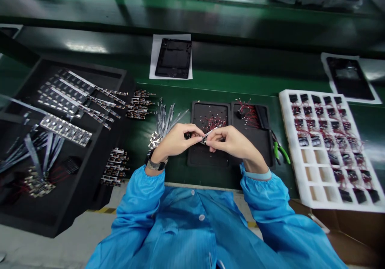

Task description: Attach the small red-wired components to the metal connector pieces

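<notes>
Over a black tray (207, 158), the fingertips of my left hand (180, 140) and my right hand (231, 141) meet on a small circuit board (203, 140). Both hands pinch it, one from each side. A pale strip (210, 132) runs from the board toward my right fingers; how the two join is hidden. Just behind the fingers, red wires with small light ends (212, 121) lie in the tray. Left of my left hand rests a bunch of small boards (155, 140) with grey flat cables (165, 118).
Black bins (99, 140) on the left hold board strips and cables. Stacked small boards (140, 104) stand beside them. Right are green-handled cutters (281, 153) and a white foam tray (314, 197) of black wired parts. Behind lie two dark panels (173, 58) (349, 78) below a shelf.
</notes>
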`<state>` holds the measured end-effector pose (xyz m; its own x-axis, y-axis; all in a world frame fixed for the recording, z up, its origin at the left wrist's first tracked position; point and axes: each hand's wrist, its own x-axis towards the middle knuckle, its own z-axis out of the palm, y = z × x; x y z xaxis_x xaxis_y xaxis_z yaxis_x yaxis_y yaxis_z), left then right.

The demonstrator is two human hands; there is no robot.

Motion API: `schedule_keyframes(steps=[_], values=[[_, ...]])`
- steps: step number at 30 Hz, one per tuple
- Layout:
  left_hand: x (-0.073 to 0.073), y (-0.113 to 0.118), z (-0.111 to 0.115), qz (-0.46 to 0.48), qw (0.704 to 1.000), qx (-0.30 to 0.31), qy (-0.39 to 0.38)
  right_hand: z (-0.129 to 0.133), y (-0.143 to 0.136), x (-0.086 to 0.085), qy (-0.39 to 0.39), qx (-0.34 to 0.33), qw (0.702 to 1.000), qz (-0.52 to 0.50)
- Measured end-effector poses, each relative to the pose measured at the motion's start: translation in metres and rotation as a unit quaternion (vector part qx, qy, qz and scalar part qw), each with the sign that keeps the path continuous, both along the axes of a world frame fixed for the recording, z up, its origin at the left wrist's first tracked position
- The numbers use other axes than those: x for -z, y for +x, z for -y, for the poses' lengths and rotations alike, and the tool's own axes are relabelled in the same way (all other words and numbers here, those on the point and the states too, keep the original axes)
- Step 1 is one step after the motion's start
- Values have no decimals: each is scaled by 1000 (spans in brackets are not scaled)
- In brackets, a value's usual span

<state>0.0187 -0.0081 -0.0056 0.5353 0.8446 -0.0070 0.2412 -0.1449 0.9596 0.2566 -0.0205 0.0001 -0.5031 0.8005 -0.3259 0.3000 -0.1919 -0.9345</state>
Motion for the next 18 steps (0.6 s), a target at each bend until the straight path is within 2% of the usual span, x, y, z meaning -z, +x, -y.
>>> schedule_keyframes(steps=[11, 18], values=[[-2, 3, 0, -34, 999, 8, -8, -5, -2, 0, -74, -23, 997, 2], [1, 1, -1, -18, 999, -11, -33, -5, -4, 3, -74, -3, 997, -11]])
